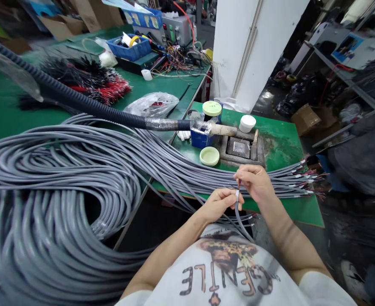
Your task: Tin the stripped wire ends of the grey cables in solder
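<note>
My left hand (219,203) pinches the stripped end of one grey cable (240,219), just below its white inner sheath. My right hand (255,180) is closed on the thin coloured wires sticking out of that same end. The cable curves down from my hands toward my lap. Behind my hands a thick bundle of grey cables (187,170) lies across the small green table (283,148). Their stripped ends (305,182) fan out at the right edge.
Large coils of grey cable (47,204) fill the left. A black corrugated hose (79,102) ends over a metal solder pot (241,148). A green-lidded jar (212,110), a white cap (247,123) and a loose green lid (209,156) stand nearby. Red and black wire bundles (88,83) lie behind.
</note>
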`<control>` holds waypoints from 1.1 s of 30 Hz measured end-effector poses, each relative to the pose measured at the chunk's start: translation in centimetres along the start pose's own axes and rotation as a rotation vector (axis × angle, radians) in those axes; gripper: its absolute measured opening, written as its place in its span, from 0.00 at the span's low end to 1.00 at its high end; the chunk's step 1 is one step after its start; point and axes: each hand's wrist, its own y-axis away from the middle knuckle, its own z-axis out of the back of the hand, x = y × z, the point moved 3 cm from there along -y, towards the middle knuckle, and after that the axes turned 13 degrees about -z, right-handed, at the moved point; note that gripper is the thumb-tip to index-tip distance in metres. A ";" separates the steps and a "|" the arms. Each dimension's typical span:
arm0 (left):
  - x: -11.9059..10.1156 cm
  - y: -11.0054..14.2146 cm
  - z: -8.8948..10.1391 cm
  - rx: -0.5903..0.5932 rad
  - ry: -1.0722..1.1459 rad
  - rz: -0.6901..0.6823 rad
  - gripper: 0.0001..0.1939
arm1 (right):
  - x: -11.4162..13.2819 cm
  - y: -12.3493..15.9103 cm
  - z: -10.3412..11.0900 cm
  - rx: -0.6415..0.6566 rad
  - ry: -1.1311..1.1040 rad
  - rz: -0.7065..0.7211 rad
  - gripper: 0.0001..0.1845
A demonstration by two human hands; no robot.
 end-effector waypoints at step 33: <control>-0.4 1.2 2.9 -0.373 0.150 -0.097 0.17 | -0.4 2.8 0.3 -0.262 0.646 0.572 0.07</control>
